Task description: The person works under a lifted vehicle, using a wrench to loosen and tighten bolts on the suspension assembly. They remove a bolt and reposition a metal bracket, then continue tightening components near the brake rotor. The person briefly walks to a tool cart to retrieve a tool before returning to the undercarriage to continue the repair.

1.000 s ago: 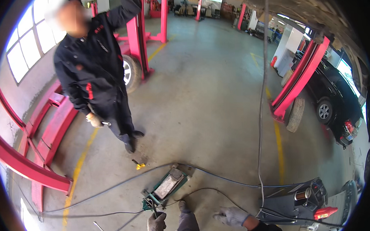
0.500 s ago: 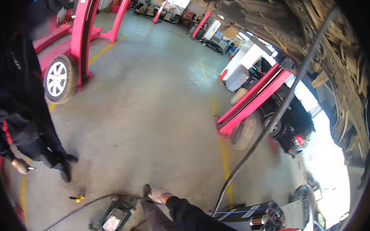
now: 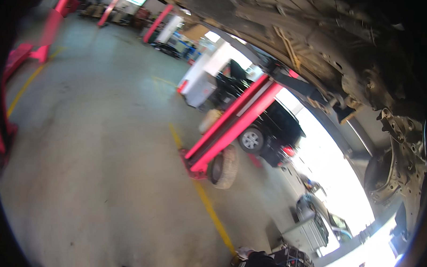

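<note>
- Grey concrete floor (image 3: 96, 151) fills the left, crossed by a yellow painted line (image 3: 211, 213).
- Only one gloved hand (image 3: 245, 253) of the person shows, at the lower edge above a dark sleeve (image 3: 260, 263); which hand it is and whether its fingers are apart or together cannot be told.
- Just right of it sits a dark tool case (image 3: 295, 257).
- Red lift arms (image 3: 232, 123) carry a black car (image 3: 274, 131); a loose wheel (image 3: 222, 167) leans at their base.
- Overhead hangs a raised car's grimy underside (image 3: 342, 39).
</note>
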The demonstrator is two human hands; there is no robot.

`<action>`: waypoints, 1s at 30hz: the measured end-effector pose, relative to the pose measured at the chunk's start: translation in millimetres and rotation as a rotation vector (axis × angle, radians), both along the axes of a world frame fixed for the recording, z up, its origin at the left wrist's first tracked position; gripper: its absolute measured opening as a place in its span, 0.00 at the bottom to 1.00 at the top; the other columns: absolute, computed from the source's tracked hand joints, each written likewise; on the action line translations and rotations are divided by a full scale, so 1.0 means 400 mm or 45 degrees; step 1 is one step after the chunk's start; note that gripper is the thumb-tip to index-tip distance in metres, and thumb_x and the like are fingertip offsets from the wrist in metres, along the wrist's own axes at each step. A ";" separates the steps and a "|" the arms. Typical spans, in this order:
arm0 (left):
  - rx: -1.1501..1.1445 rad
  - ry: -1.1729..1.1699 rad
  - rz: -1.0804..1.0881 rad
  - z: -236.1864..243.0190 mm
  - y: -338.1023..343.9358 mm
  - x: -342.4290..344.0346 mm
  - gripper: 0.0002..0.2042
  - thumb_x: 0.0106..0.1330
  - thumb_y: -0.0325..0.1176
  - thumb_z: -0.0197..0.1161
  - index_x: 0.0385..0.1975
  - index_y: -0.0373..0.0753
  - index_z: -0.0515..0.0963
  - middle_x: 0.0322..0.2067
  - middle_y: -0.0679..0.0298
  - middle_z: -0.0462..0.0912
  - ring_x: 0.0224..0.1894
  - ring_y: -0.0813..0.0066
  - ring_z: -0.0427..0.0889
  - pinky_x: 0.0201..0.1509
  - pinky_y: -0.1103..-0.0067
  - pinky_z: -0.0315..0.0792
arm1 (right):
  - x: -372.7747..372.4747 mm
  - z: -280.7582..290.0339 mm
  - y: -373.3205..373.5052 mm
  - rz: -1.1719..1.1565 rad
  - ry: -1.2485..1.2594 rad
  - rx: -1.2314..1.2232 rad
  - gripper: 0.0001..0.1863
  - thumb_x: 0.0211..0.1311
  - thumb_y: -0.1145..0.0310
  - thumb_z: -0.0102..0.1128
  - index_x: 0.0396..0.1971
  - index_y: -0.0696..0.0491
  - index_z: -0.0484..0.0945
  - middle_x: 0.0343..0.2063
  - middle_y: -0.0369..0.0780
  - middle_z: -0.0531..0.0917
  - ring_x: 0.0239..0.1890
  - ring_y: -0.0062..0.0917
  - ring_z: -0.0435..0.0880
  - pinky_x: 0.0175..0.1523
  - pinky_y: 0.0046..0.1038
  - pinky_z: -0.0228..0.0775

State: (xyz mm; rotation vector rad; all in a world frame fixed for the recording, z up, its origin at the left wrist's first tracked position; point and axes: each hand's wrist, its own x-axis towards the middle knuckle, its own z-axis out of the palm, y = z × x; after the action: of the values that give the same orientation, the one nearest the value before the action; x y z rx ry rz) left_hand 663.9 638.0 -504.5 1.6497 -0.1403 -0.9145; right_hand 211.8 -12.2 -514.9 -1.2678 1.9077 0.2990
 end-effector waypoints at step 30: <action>-0.227 0.341 -2.352 0.556 -1.801 -0.060 0.05 0.79 0.28 0.64 0.38 0.42 0.77 0.30 0.70 0.81 0.32 0.84 0.78 0.36 0.83 0.73 | 0.683 0.519 0.315 -0.726 -1.016 -0.608 0.42 0.74 0.49 0.68 0.78 0.52 0.63 0.63 0.49 0.82 0.63 0.37 0.83 0.67 0.41 0.76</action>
State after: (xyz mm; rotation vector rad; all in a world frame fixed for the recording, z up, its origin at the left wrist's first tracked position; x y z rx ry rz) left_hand 640.0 -82.4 -282.0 0.8318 -1.6591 -2.2924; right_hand 484.9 113.8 -307.1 -0.8544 1.5521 -0.8764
